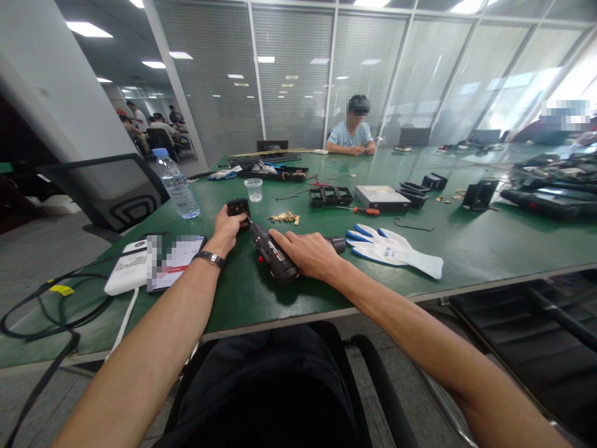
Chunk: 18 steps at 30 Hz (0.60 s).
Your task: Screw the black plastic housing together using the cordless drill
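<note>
My left hand (226,228) is closed around a small black plastic part (238,207) with brass-coloured bits on it, held at the tabletop. My right hand (311,254) grips a black cordless screwdriver (278,260), which lies sideways with its bit pointing at the black part. The bit's tip reaches the part near my left fingertips; whether it sits in a screw I cannot tell. Just beyond the tool lies a small heap of brass-coloured pieces (285,218). A clear plastic cup (254,190) stands behind the black part.
On the green table (471,249) a white work glove (394,250) lies right of my hand. Left are a water bottle (176,183), a phone (175,264) and a white power bank (130,266). Black frames (330,196) and an orange-handled screwdriver (372,211) lie farther back. A person (352,130) sits opposite.
</note>
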{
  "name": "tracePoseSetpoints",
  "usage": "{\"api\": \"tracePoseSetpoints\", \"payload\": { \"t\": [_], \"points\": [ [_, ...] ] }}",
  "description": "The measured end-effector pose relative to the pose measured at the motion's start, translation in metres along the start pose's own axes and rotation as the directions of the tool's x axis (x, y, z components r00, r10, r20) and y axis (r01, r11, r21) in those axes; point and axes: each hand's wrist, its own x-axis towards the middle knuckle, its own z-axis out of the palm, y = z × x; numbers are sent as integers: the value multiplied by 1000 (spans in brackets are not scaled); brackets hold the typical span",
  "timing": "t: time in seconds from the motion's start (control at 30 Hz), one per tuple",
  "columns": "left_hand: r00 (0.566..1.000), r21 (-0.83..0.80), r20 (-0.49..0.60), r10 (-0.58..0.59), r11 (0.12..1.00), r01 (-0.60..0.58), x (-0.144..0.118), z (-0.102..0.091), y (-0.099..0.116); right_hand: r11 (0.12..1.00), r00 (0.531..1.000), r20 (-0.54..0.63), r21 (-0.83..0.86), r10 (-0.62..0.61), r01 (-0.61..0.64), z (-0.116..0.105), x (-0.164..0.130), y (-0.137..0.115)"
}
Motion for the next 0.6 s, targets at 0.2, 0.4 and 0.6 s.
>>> {"api": "tracePoseSetpoints", "payload": {
  "t": [0.2,0.4,0.6],
  "points": [
    [1000,6,-10,-15,1000,15,0,0,0,1000,1000,10,6,1,-1,0,0,0],
    [1000,-2,-3,-12,1000,12,0,0,1,1000,1000,-9,2,-4,4,2,0,1],
    [1000,10,7,0,1000,0,2,-1,-2,1000,1000,-13,-1,-7,7,2,0,1]
  ]
}}
